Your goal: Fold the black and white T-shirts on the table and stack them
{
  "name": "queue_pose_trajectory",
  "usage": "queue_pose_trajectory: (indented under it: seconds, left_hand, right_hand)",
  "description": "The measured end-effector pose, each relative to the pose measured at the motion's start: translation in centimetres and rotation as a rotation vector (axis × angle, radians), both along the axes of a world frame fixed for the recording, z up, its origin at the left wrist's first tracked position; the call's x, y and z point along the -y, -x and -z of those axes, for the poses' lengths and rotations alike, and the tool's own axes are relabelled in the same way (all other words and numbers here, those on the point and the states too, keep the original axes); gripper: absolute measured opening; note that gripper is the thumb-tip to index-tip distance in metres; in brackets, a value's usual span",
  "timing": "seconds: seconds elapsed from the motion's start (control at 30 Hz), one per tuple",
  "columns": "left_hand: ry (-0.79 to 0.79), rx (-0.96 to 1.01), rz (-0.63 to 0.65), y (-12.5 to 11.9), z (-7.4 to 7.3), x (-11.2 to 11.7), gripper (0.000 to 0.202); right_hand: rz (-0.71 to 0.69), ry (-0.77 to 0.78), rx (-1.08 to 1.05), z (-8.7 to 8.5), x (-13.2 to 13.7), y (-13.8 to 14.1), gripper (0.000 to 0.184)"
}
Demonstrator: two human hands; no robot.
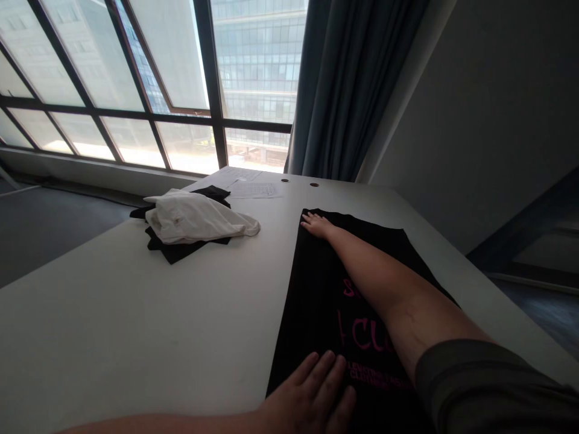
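A black T-shirt (316, 289) with pink lettering lies folded lengthwise on the white table (136, 313), right of centre. My left hand (312, 392) rests flat on its near end, fingers stretched out and together. My right hand (316, 225) reaches across the shirt and lies flat on its far left corner, fingers spread. Neither hand grips the cloth.
A crumpled white garment (199, 220) lies on dark cloth (181, 250) at the table's far left. Paper sheets (251, 188) sit near the far edge, beside two round cable holes (313, 184). A blue curtain (348, 90) and a large window (149, 78) stand behind; a wall runs along the right.
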State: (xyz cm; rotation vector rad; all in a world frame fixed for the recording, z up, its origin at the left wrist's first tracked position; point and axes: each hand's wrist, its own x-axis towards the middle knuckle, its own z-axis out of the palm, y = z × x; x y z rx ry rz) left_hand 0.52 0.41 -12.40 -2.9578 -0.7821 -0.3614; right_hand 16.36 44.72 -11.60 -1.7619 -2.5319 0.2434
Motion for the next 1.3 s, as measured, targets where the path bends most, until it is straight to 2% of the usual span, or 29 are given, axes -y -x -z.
queue_pose_trajectory:
  seconds: [0.1, 0.2, 0.27, 0.37, 0.47, 0.6, 0.7, 0.8, 0.87, 0.93, 1.0, 1.07, 1.13, 1.2, 1.3]
  left_hand:
    - [0.094, 0.034, -0.05, 0.1, -0.9, -0.3, 0.053]
    - [0.256, 0.059, -0.204, 0.3, -2.4, -0.7, 0.077]
    - [0.365, 0.044, -0.303, 0.5, -3.1, -0.9, 0.084]
    - [0.455, -0.006, -0.315, 0.6, -3.5, -0.9, 0.085]
    - [0.44, -0.033, -0.23, 0.7, -3.2, -0.7, 0.088]
    - [0.431, -0.052, -0.113, 0.7, -3.0, -0.4, 0.092]
    - [0.453, -0.056, -0.089, 0.7, -3.8, -0.1, 0.091]
    - [0.486, -0.071, -0.051, 0.6, -5.2, 0.3, 0.084]
    - [0.488, -0.07, 0.007, 0.5, -6.0, 0.6, 0.076]
    - [0.48, -0.018, 0.138, 0.4, -6.5, 1.0, 0.057]
    - [0.491, 0.094, 0.317, 0.4, -6.5, 1.4, 0.034]
    - [0.48, 0.246, 0.391, 0.6, -6.4, 1.4, 0.024]
    - [0.415, 0.393, 0.276, 1.0, -6.2, 0.9, 0.025]
    - [0.337, 0.487, 0.037, 1.7, -6.0, -0.5, 0.028]
    - [0.275, 0.478, -0.252, 2.8, -5.3, -3.7, 0.025]
  right_hand:
    - [0.04, -0.032, -0.021, -0.3, -0.1, 0.4, 0.066]
    - [0.013, -0.113, -0.059, -1.0, 0.7, 0.1, 0.063]
    - [-0.039, -0.177, -0.071, -1.6, 1.7, -0.5, 0.058]
    - [-0.09, -0.164, -0.002, -2.3, 4.0, -1.6, 0.055]
    - [-0.108, -0.103, 0.058, -2.3, 8.1, -3.1, 0.063]
    - [-0.237, -0.111, -0.009, -1.9, 16.7, -5.2, 0.064]
    - [-0.354, -0.016, -0.02, -2.0, 23.5, -6.4, 0.062]
    - [-0.423, 0.022, -0.03, -2.8, 28.7, -6.9, 0.064]
    - [-0.498, 0.058, -0.036, -3.5, 31.3, -6.9, 0.068]
    - [-0.565, 0.104, -0.045, -4.0, 33.5, -6.8, 0.071]
    - [-0.616, 0.144, -0.065, -4.3, 35.5, -6.6, 0.074]
    - [-0.666, 0.169, -0.096, -4.5, 37.5, -6.4, 0.078]
    - [-0.716, 0.176, -0.138, -4.5, 39.4, -6.2, 0.082]
    - [-0.756, 0.178, -0.173, -4.6, 41.2, -6.2, 0.085]
    - [-0.791, 0.19, -0.192, -4.8, 43.7, -6.3, 0.089]
